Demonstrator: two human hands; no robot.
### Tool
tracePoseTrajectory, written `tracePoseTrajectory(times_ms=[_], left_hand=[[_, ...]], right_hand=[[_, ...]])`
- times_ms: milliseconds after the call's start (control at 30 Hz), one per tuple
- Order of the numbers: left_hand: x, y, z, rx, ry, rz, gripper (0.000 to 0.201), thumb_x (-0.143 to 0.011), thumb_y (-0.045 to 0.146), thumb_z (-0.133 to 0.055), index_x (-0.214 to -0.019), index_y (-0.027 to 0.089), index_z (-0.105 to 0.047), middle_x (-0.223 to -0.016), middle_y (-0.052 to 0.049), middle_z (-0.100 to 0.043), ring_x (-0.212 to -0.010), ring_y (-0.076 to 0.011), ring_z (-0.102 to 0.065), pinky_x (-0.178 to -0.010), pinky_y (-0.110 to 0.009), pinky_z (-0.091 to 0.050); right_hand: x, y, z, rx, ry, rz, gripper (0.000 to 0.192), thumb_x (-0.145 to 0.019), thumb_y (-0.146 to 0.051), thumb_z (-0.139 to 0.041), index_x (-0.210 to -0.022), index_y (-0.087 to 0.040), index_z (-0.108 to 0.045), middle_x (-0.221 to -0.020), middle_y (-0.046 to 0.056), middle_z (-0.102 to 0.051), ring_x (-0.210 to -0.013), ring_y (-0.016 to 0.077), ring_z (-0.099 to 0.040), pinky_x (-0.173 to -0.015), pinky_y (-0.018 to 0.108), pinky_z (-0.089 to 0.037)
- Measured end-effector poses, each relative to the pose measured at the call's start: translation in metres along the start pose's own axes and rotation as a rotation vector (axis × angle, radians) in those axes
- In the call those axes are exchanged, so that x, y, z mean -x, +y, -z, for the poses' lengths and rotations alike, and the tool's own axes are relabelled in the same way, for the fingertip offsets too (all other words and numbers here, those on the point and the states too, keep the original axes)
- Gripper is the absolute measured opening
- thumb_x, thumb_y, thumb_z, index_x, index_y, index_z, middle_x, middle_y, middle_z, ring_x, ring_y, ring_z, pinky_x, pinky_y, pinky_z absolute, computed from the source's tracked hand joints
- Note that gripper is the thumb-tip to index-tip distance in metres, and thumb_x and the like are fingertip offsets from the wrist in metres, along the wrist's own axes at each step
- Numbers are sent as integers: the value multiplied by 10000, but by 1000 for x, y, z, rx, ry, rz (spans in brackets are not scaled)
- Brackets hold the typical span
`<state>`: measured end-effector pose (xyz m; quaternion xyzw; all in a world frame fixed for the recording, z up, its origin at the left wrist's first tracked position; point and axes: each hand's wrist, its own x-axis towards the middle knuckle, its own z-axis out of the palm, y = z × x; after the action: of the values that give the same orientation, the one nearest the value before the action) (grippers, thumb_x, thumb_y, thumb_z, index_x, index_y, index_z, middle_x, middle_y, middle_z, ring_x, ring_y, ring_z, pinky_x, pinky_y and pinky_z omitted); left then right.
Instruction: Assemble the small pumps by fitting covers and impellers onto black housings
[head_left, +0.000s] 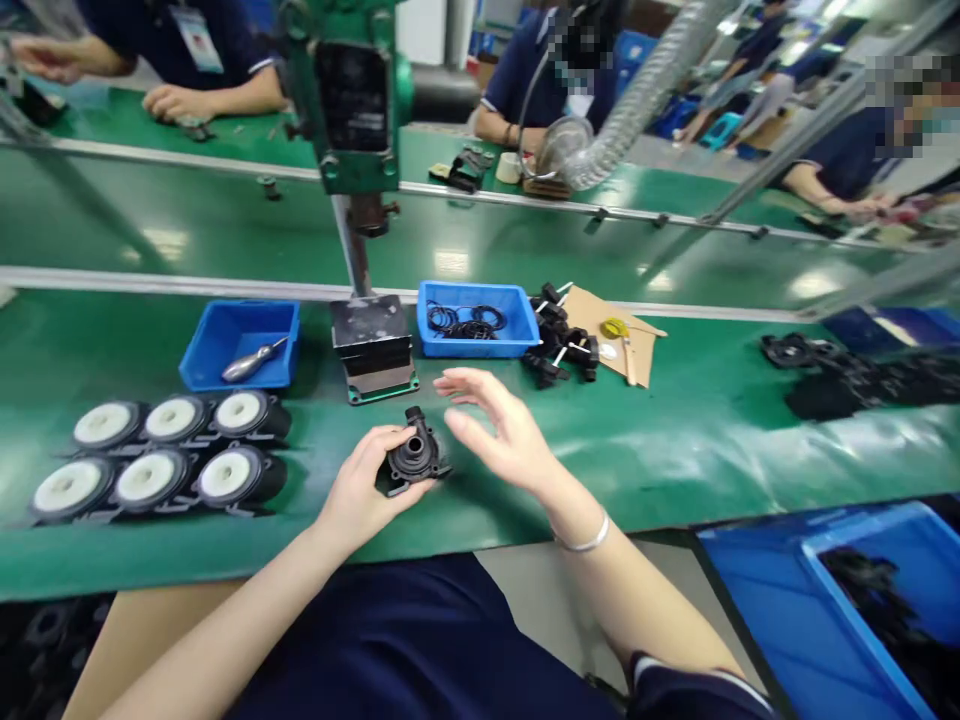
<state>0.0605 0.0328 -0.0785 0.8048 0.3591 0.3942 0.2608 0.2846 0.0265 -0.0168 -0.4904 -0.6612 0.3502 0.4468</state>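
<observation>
My left hand [361, 488] grips a black plastic pump housing [412, 461] with a round central opening, resting on the green bench [675, 450]. Just right of the housing hovers my right hand [496, 430], fingers spread and empty, a silver bangle on its wrist. Behind the housing stands a small press with a black block [373, 338] on a green base plate. To the right of the press, a blue tray [477, 320] holds black rubber rings. A heap of black parts [560, 343] lies beside that tray.
Several black units with white round caps [161, 455] sit in two rows at left. A blue tray [241, 345] behind them holds a metal tool. Cardboard with a yellow item [616, 330] lies right. Blue bins [847, 590] stand lower right. Other people work across the conveyor.
</observation>
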Motion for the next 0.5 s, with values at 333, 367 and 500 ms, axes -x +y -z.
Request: tracePoseTrajectory(times_ms=[333, 367, 500], left_hand=[[-5, -14, 2, 245, -103, -48, 577, -807, 279, -785, -1329, 281, -540, -1273, -116, -640, -1232, -265, -623, -1044, -442, -550], [-6, -15, 3, 261, -100, -42, 578, -800, 277, -791, -1326, 286, -551, -1261, -108, -653, -1227, -264, -628, -1041, -440, -554], [-5, -15, 2, 277, -96, -36, 581, -777, 255, -800, -1310, 291, -571, -1239, -87, -681, -1222, -257, -637, -1043, -416, -558]], right_hand=[[22, 30, -51, 90, -136, -55, 676, -930, -395, -643, -1528, -292, -345, -1542, 85, -484, -1391, 241, -522, -1174, 447, -445], [22, 32, -51, 64, -140, -62, 688, -926, -388, -651, -1533, -304, -339, -1547, 79, -480, -1393, 242, -522, -1172, 447, -451], [25, 34, -48, 28, -164, -77, 726, -918, -359, -666, -1551, -321, -312, -1553, 69, -475, -1409, 247, -506, -1184, 455, -440]])
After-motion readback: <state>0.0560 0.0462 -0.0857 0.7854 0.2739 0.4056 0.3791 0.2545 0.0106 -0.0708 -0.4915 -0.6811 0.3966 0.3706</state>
